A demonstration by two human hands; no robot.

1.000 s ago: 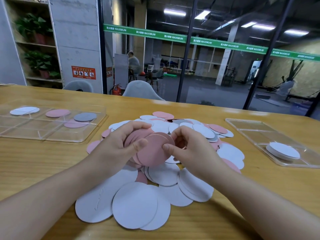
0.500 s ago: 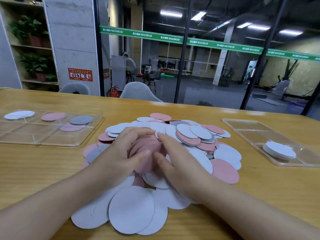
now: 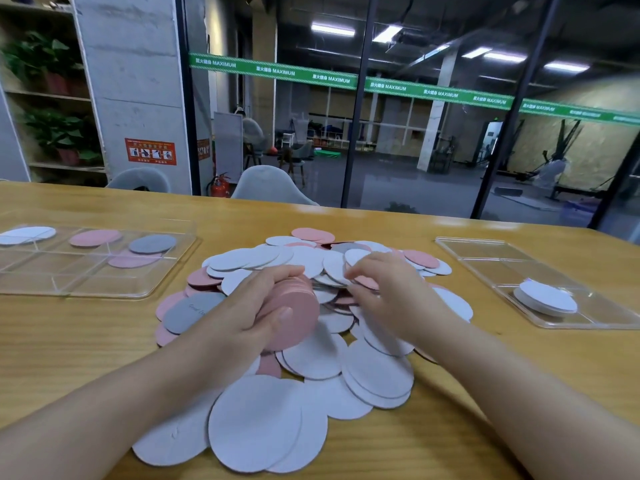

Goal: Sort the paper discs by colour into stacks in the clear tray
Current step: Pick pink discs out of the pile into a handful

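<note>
A heap of white, pink and grey paper discs (image 3: 311,358) covers the middle of the wooden table. My left hand (image 3: 249,306) grips a thick stack of pink discs (image 3: 298,313) just above the heap. My right hand (image 3: 384,289) reaches into the far part of the heap and pinches a pink disc (image 3: 367,282) at its edge. A clear tray (image 3: 90,289) on the left holds white, pink and grey discs in separate compartments. A second clear tray (image 3: 485,251) on the right holds a stack of white discs (image 3: 545,299).
The table edge runs along the back, with two grey chairs (image 3: 270,185) behind it and a glass wall beyond. Bare wood shows between the heap and each tray. A grey disc (image 3: 190,311) lies at the heap's left side.
My right hand has left the pink stack and moved right and further back into the heap, taking hold of a single pink disc. The left hand keeps the stack, now lowered.
</note>
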